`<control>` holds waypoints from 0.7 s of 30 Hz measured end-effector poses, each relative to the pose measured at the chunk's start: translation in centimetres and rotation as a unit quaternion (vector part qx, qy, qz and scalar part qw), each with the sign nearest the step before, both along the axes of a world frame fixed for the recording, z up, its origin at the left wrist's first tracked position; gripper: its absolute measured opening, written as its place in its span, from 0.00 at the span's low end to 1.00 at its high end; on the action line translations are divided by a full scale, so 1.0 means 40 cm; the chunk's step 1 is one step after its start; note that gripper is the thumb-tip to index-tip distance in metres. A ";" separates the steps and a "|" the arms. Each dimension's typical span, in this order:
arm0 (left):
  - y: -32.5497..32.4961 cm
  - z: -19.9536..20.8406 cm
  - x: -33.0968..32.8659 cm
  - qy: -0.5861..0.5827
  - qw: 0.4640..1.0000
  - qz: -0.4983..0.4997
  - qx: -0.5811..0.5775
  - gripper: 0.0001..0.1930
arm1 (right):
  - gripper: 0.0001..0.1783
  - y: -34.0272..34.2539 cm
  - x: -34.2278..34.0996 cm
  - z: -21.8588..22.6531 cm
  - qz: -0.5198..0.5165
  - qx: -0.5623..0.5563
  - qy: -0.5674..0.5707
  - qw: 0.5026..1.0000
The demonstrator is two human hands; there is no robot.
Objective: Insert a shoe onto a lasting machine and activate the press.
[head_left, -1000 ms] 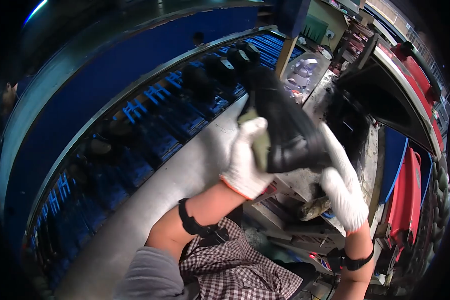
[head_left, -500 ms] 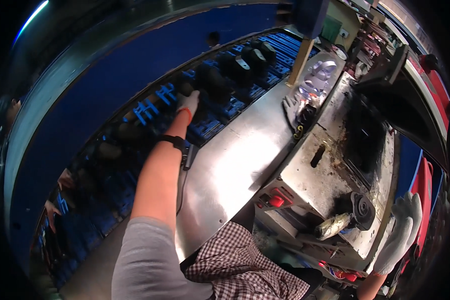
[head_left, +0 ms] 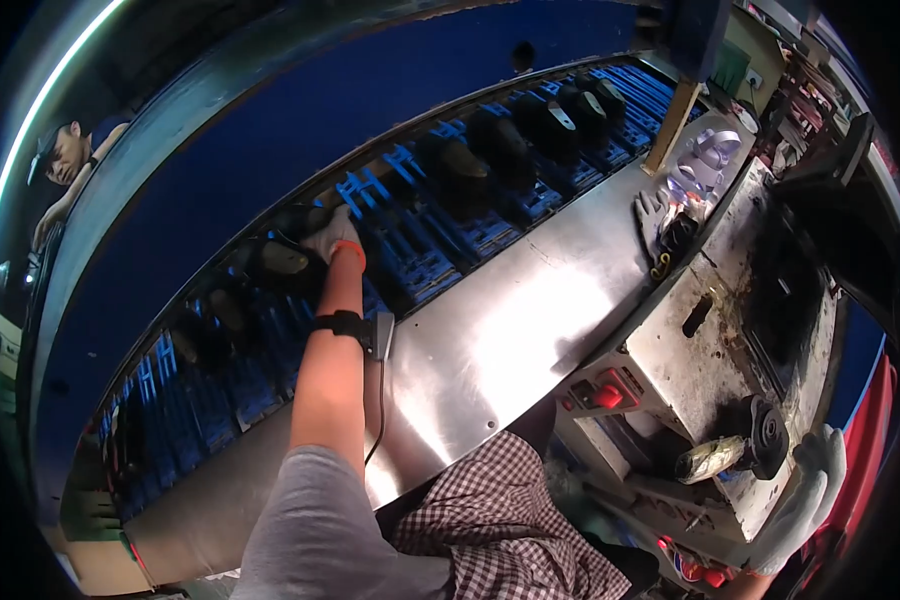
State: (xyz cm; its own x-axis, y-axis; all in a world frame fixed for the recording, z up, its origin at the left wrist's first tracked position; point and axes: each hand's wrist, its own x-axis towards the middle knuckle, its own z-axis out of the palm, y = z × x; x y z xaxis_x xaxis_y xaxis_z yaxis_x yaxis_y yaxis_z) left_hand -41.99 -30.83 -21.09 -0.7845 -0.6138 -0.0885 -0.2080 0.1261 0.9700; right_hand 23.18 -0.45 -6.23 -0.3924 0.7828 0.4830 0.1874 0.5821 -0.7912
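Note:
My left hand (head_left: 328, 238), in a pale glove with an orange cuff, reaches into a long bed of blue-lit slats (head_left: 425, 245). Its fingers appear closed on a dark shoe-shaped piece (head_left: 302, 219), though the piece partly hides them in shadow. Close by on its left lies another dark shoe-shaped piece (head_left: 278, 262) with a greyish top. To its right, several similar dark pieces (head_left: 455, 165) stand in a row. My right hand (head_left: 815, 475), in a white glove, hangs at the right beside the worn machine with its fingers stretched out, holding nothing visible.
A shiny metal ledge (head_left: 510, 310) runs along the bed. The stained machine (head_left: 660, 350) at right carries a red switch (head_left: 608, 395) and a tool with a wrapped handle (head_left: 710, 460). A grey glove (head_left: 653, 220) lies on the ledge. Another person (head_left: 70, 160) is at far left.
My view has swung left. My left hand has moved left along the bed, past the upright blue slats, leaving a dark piece behind. The other person's hands have withdrawn from the bed's left end.

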 end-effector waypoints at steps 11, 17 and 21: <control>-0.205 -0.187 -0.170 -0.028 0.780 -0.422 0.462 0.16 | 0.26 -0.064 -0.025 0.023 -0.045 0.018 -0.062 0.997; -0.040 -0.010 0.207 0.056 0.674 -0.544 0.496 0.40 | 0.23 -0.071 -0.131 0.090 0.171 0.041 -0.078 0.981; 0.163 0.165 0.459 -0.031 0.463 -0.658 0.593 0.38 | 0.34 -0.091 -0.249 0.114 0.287 0.026 -0.144 0.947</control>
